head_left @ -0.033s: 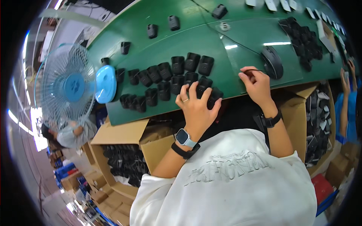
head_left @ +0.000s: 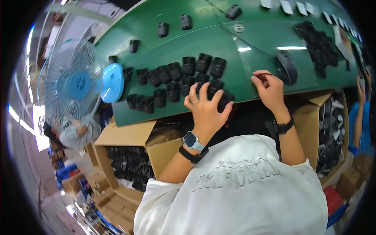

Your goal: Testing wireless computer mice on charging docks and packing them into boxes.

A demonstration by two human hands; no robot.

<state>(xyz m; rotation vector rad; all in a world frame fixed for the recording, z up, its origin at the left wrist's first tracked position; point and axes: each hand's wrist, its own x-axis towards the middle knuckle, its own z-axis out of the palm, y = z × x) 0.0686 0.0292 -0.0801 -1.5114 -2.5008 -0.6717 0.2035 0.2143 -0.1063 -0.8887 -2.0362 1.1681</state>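
My left hand (head_left: 206,105) lies over the near row of small black plastic cases, its fingers spread apart. The fingertips touch the case tops, and my thumb rests beside the end case (head_left: 226,100). Parts of the cases under the fingers are hidden. To the right, the thumb and forefinger of my right hand (head_left: 270,89) are pinched together at the table's front edge. A thin black cord (head_left: 270,74) runs from those fingertips toward a black, mouse-shaped device (head_left: 287,67). A second row of black cases (head_left: 188,65) stands just beyond the near row.
A blue fan (head_left: 79,85) stands at the left end of the green table (head_left: 164,49). Single cases (head_left: 186,22) sit farther back, and a dark pile (head_left: 316,47) lies at right. Open cartons of black parts (head_left: 160,156) flank me. Other people work at both sides.
The whole scene has shifted slightly right in view, the table's far side also a little upward. Both hands keep nearly the same pose and place on the table.
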